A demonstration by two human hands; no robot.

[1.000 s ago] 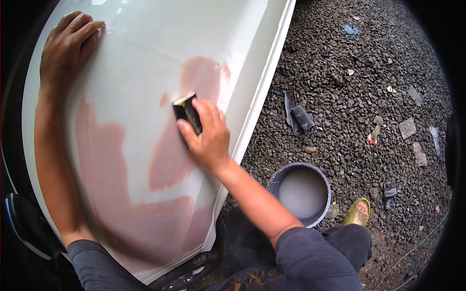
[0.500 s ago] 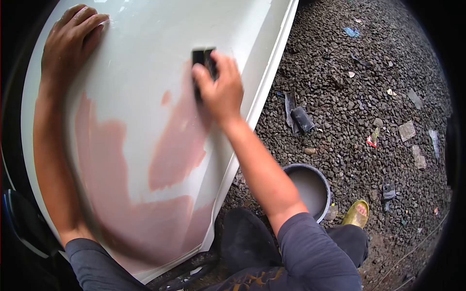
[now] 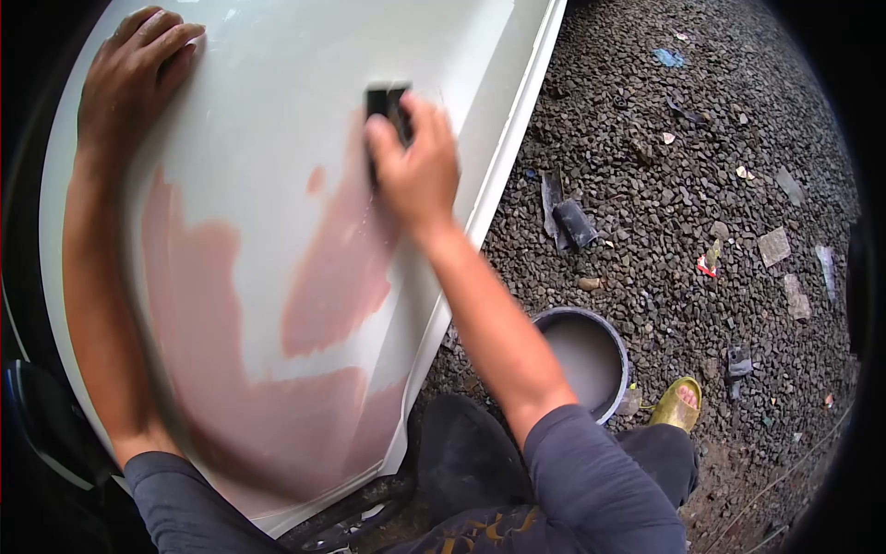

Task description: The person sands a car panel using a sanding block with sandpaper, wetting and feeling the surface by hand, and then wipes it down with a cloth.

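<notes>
A white car body panel (image 3: 268,111) with pinkish, wet-looking patches (image 3: 341,286) lies in front of me. In my right hand (image 3: 420,166) is a black sanding block (image 3: 377,102), held flat against the panel at the upper end of the middle patch. Thumb and fingers grip its two sides, and the hand covers part of it. My left hand (image 3: 138,69) rests on the panel's far left part with nothing in it, the fingers loosely bent and the thumb a little apart.
Right of the panel's edge, a round bucket (image 3: 623,369) of greyish water stands on dark gravel (image 3: 646,212). Black plastic scraps (image 3: 574,224) and other litter lie about. My foot in a yellow-green slipper (image 3: 678,404) is beside the bucket.
My right hand and the sanding block have shifted very slightly toward the panel's far end. My left hand stays in practically the same place.
</notes>
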